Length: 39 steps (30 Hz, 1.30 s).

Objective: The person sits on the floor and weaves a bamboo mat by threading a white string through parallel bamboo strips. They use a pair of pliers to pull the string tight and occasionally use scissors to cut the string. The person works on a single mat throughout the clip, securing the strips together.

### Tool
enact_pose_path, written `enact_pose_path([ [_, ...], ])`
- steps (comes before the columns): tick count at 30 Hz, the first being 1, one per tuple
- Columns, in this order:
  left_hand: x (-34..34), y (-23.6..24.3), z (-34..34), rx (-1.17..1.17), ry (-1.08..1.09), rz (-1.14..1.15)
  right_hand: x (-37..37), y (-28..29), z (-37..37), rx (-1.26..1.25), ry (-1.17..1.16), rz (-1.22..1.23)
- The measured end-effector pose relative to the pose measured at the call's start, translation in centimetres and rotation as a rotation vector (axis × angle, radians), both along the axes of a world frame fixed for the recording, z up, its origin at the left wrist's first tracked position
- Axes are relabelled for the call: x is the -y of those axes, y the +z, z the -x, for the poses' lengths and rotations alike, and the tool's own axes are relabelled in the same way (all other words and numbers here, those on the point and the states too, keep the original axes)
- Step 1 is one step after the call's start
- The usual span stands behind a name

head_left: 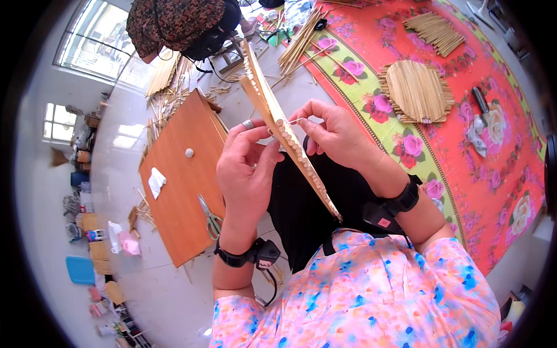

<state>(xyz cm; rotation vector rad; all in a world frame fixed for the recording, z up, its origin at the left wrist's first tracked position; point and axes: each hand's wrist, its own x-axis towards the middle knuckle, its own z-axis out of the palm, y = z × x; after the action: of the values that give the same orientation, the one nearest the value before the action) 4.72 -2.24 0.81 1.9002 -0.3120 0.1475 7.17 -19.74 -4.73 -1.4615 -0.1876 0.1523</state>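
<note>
The pale slatted piece at the frame's centre stands nearly edge-on, so its broad faces are mostly hidden. The thin item at the right hand is too small to identify. Whether the left hand pinches anything is unclear; it covers part of the edge of the tabletop. The scissors slip partly behind the left forearm. At upper left, 1 person in a patterned cap is cut off by the top edge. Dark rim trims the flowered cloth at right; goods at far left blur together.
</note>
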Motion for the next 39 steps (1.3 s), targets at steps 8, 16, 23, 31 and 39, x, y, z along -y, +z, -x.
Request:
enact_pose_path([
  [8, 0.2, 0.9, -0.6, -0.224, -0.005, 0.158, 2.7, 0.5, -1.0, -0.136, 0.178, -0.474],
  [16, -1.2, 3.5, -1.1, -0.068, -0.045, -0.161, 5.4, 3.7, -2.3, 0.08, 0.22, -0.325],
  [23, -0.7, 3.4, -1.4, 0.065, -0.013, -0.292, 2.1, -0.1, -1.0, 0.353, 0.024, 0.371],
  [31, -0.5, 2.4, -1.5, 0.067, -0.02, -0.174, 0.8, -0.7, -1.2, -0.001, 0.081, 0.141],
  [39, -1.2, 2.4, -1.5, 0.255, 0.004, -0.34, 6.5, 4.8, -1.4, 0.395, 0.228, 0.503],
])
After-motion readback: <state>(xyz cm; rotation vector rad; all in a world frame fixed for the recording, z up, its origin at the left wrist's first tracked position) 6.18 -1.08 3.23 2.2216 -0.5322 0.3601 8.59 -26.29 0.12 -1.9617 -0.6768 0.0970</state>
